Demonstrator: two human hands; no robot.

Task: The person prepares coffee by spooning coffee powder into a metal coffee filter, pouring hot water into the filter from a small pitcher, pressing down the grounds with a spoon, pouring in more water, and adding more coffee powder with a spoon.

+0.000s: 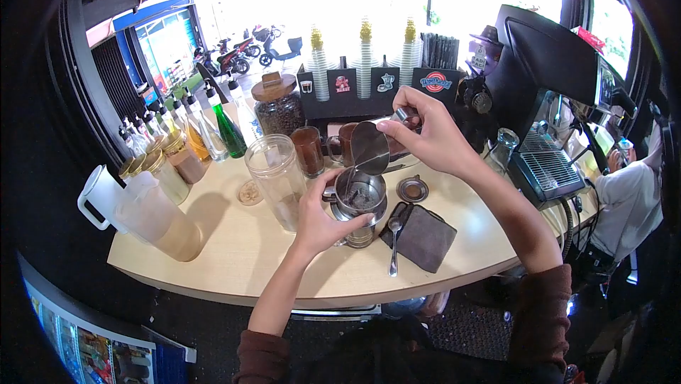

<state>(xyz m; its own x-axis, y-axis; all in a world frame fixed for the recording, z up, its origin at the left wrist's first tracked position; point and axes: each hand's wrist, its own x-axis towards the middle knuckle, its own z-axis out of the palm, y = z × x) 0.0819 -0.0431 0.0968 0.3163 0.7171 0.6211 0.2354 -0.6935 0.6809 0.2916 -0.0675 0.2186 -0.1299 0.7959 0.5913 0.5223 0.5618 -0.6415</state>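
Pitcher (371, 147) tilted above metal dripper (360, 201), dripper seated on glass (361, 236); your right hand (427, 133) wrapped round pitcher handle (406, 114), left hand (323, 218) curled about dripper. Probably stiff, slick metal, moderate weight; glass fragile. Take pitcher by handle. Pale counter (241, 260) below; parked scooter (277, 52) outside room (53, 107).

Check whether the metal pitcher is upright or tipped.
Tipped: the right hand holds the metal pitcher at a slant, its lip angled down over the metal cup.
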